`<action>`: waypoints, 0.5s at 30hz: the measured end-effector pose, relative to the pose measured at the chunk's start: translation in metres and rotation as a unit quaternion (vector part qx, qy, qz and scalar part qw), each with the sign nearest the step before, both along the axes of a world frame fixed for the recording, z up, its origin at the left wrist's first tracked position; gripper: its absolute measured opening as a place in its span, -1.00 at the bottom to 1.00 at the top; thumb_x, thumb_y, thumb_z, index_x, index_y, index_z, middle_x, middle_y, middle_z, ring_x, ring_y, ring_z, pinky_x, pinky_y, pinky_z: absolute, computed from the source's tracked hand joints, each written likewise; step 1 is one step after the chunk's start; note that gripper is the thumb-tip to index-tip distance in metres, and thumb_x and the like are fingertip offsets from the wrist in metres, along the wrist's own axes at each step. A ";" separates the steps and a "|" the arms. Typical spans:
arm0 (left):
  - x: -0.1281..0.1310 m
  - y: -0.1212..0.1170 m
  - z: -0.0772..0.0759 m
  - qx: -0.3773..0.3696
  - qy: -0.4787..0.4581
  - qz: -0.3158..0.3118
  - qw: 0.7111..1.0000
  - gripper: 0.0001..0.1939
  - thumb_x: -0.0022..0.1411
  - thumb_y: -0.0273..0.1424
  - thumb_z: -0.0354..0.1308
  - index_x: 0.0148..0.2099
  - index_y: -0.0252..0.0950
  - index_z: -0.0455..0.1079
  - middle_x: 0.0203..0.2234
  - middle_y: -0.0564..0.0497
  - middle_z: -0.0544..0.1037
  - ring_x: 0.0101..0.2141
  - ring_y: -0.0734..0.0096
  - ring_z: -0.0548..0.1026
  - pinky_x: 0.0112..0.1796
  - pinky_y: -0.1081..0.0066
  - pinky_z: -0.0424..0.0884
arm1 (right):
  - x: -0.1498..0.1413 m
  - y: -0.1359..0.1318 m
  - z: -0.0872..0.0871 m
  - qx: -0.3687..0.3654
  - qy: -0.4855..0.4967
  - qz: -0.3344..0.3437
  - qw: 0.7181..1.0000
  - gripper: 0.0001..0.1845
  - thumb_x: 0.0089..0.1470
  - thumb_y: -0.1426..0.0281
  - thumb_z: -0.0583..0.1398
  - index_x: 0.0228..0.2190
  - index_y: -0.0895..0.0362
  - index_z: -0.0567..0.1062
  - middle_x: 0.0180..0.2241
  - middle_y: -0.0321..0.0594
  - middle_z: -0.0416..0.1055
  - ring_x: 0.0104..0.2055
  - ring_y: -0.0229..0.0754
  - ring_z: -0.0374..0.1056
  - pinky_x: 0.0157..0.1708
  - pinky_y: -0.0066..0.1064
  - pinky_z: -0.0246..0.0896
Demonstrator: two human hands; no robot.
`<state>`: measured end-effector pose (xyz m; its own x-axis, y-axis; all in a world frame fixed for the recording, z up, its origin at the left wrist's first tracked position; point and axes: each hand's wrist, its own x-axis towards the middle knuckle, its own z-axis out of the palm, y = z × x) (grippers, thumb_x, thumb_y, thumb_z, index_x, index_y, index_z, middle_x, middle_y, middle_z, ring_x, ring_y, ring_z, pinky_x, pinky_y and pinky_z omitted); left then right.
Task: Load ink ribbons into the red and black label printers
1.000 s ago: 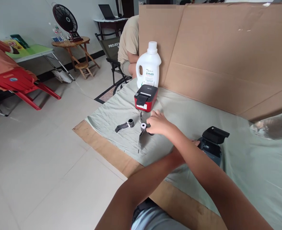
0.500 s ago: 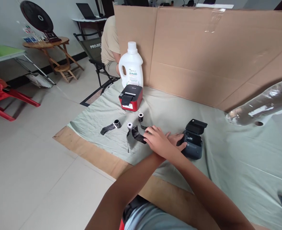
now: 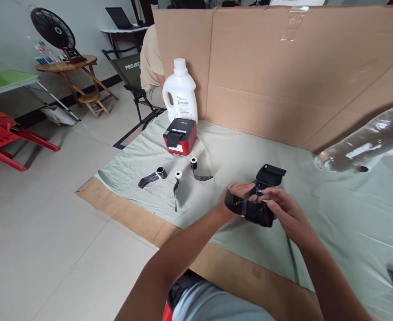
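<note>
A small dark portable printer (image 3: pixel 270 174) sits on the cloth with its lid raised. My left hand (image 3: pixel 239 190) is at the printer's left side and seems to steady it, its fingers partly hidden by a black strip. Over the opening, my right hand (image 3: pixel 285 211) pinches a roll of black ribbon (image 3: pixel 258 213) with a pale core end showing. The loose strip curls left across my left hand and covers much of the printer body. To the left stand three other small rolls with black tails: a left roll (image 3: pixel 161 172), a middle roll (image 3: pixel 178 175) and a far roll (image 3: pixel 193 163).
Behind the rolls are a red-and-black printer (image 3: pixel 179 136) and a white jug (image 3: pixel 180 91). A cardboard screen (image 3: pixel 263 76) borders the far side. At right lies a clear-wrapped bundle (image 3: pixel 366 142). A person (image 3: pixel 152 62) sits beyond the screen's left edge.
My right hand has carried the black ribbon roll rightward from beside the other rolls to the portable printer. My arms are no longer crossed. My left hand stays by the printer.
</note>
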<state>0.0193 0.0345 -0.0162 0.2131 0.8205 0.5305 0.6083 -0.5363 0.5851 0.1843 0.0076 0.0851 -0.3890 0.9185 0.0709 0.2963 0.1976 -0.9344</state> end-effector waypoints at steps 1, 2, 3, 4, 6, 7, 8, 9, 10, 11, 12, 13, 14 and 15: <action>-0.003 -0.002 0.004 0.008 -0.026 -0.003 1.000 -0.58 0.48 -0.17 -0.03 0.10 -0.32 0.49 -0.05 -0.17 0.64 -0.01 0.12 0.59 0.06 0.09 0.44 | 0.007 0.001 0.002 0.004 -0.015 -0.010 1.000 -0.70 0.33 0.08 0.12 -0.04 -0.02 0.39 -0.26 -0.21 0.50 -0.19 -0.13 0.45 -0.19 -0.33 0.35; -0.006 -0.004 0.009 0.011 -0.049 -0.009 0.999 -0.56 0.49 -0.16 -0.05 0.17 -0.30 0.45 0.00 -0.16 0.63 0.02 0.13 0.57 0.08 0.10 0.43 | 0.013 0.003 0.005 0.015 -0.033 -0.017 0.999 -0.67 0.35 0.06 0.08 -0.01 -0.02 0.37 -0.27 -0.21 0.48 -0.20 -0.14 0.43 -0.18 -0.32 0.35; -0.009 -0.007 0.014 0.013 -0.064 -0.018 0.998 -0.55 0.49 -0.15 -0.06 0.21 -0.27 0.42 0.03 -0.13 0.62 0.04 0.17 0.56 0.09 0.12 0.41 | 0.018 0.005 0.007 0.029 -0.054 -0.020 0.998 -0.64 0.35 0.05 0.06 0.02 -0.02 0.35 -0.28 -0.22 0.46 -0.21 -0.14 0.42 -0.17 -0.30 0.34; -0.012 -0.010 0.019 0.018 -0.068 -0.036 0.997 -0.55 0.49 -0.15 -0.06 0.24 -0.25 0.40 0.05 -0.12 0.61 0.04 0.19 0.55 0.09 0.14 0.40 | 0.023 0.008 0.008 0.042 -0.078 -0.020 0.996 -0.63 0.36 0.06 0.04 0.05 -0.02 0.32 -0.28 -0.22 0.45 -0.21 -0.13 0.41 -0.14 -0.28 0.34; -0.016 -0.015 0.026 0.032 -0.063 -0.076 0.995 -0.56 0.49 -0.17 -0.05 0.24 -0.23 0.40 0.02 -0.12 0.63 0.01 0.22 0.56 0.06 0.18 0.39 | 0.032 0.016 0.009 0.060 -0.130 -0.018 0.990 -0.61 0.36 0.09 0.02 0.10 0.00 0.25 -0.21 -0.18 0.42 -0.15 -0.10 0.40 -0.08 -0.22 0.34; -0.016 -0.018 0.028 0.042 -0.048 -0.096 0.993 -0.57 0.49 -0.20 -0.06 0.23 -0.23 0.41 0.00 -0.12 0.63 0.00 0.24 0.56 0.04 0.20 0.38 | 0.036 0.021 0.008 0.065 -0.153 -0.013 0.986 -0.60 0.34 0.13 0.03 0.13 0.01 0.21 -0.19 -0.16 0.41 -0.13 -0.09 0.40 -0.07 -0.20 0.34; -0.014 -0.020 0.028 0.052 -0.031 -0.113 0.992 -0.59 0.49 -0.23 -0.06 0.23 -0.24 0.41 -0.02 -0.12 0.64 -0.01 0.25 0.56 0.02 0.22 0.38 | 0.040 0.028 0.007 0.068 -0.170 -0.007 0.983 -0.57 0.32 0.18 0.04 0.15 0.01 0.17 -0.17 -0.15 0.41 -0.12 -0.08 0.40 -0.07 -0.18 0.35; -0.012 -0.021 0.028 0.062 -0.012 -0.128 0.990 -0.60 0.49 -0.28 -0.06 0.23 -0.24 0.41 -0.03 -0.12 0.64 -0.02 0.27 0.56 0.01 0.23 0.37 | 0.043 0.034 0.004 0.073 -0.181 -0.001 0.981 -0.54 0.28 0.23 0.06 0.16 0.02 0.13 -0.15 -0.14 0.41 -0.11 -0.06 0.41 -0.07 -0.16 0.35; -0.010 -0.022 0.026 0.076 0.006 -0.138 0.987 -0.60 0.48 -0.31 -0.06 0.24 -0.25 0.41 -0.03 -0.12 0.63 -0.03 0.29 0.55 0.00 0.25 0.37 | 0.046 0.042 0.001 0.079 -0.187 0.005 0.979 -0.52 0.24 0.28 0.08 0.15 0.03 0.13 -0.14 -0.13 0.42 -0.10 -0.05 0.42 -0.06 -0.14 0.36; -0.007 -0.022 0.025 0.091 0.024 -0.144 0.985 -0.60 0.47 -0.33 -0.04 0.24 -0.26 0.40 -0.04 -0.11 0.63 -0.04 0.31 0.55 -0.02 0.26 0.37 | 0.048 0.049 -0.003 0.089 -0.192 0.011 0.977 -0.53 0.19 0.32 0.10 0.12 0.03 0.16 -0.12 -0.12 0.44 -0.07 -0.03 0.43 -0.04 -0.13 0.37; -0.005 -0.022 0.022 0.107 0.041 -0.144 0.983 -0.61 0.47 -0.33 -0.01 0.24 -0.25 0.41 -0.06 -0.10 0.62 -0.07 0.33 0.55 -0.04 0.28 0.37 | 0.049 0.055 -0.007 0.099 -0.199 0.014 0.975 -0.56 0.16 0.35 0.11 0.08 0.03 0.21 -0.10 -0.10 0.46 -0.04 0.00 0.44 -0.01 -0.11 0.37; -0.002 -0.022 0.020 0.122 0.058 -0.139 0.981 -0.62 0.46 -0.32 0.02 0.23 -0.22 0.42 -0.09 -0.09 0.62 -0.12 0.34 0.55 -0.09 0.29 0.37 | 0.049 0.061 -0.012 0.110 -0.209 0.016 0.972 -0.60 0.14 0.37 0.12 0.03 0.03 0.27 -0.08 -0.09 0.47 0.00 0.02 0.44 0.02 -0.08 0.36; -0.001 -0.021 0.018 0.134 0.075 -0.132 0.979 -0.64 0.45 -0.30 0.04 0.21 -0.18 0.45 -0.14 -0.06 0.61 -0.17 0.36 0.54 -0.13 0.30 0.36 | 0.048 0.066 -0.017 0.121 -0.220 0.017 0.968 -0.65 0.13 0.38 0.12 -0.02 0.03 0.32 -0.07 -0.08 0.48 0.02 0.04 0.44 0.05 -0.06 0.35; 0.000 -0.020 0.016 0.141 0.088 -0.125 0.978 -0.67 0.45 -0.29 0.06 0.18 -0.14 0.48 -0.19 -0.04 0.59 -0.23 0.37 0.52 -0.18 0.31 0.35 | 0.046 0.070 -0.022 0.133 -0.230 0.018 0.964 -0.68 0.14 0.39 0.11 -0.05 0.04 0.36 -0.06 -0.07 0.49 0.02 0.05 0.44 0.06 -0.04 0.35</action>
<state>0.0190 0.0141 -0.0006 0.4966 0.5573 0.6654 0.5165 -0.8059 0.2894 0.2306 0.0778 0.0631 -0.4663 0.8771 0.1149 0.6561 0.4300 -0.6201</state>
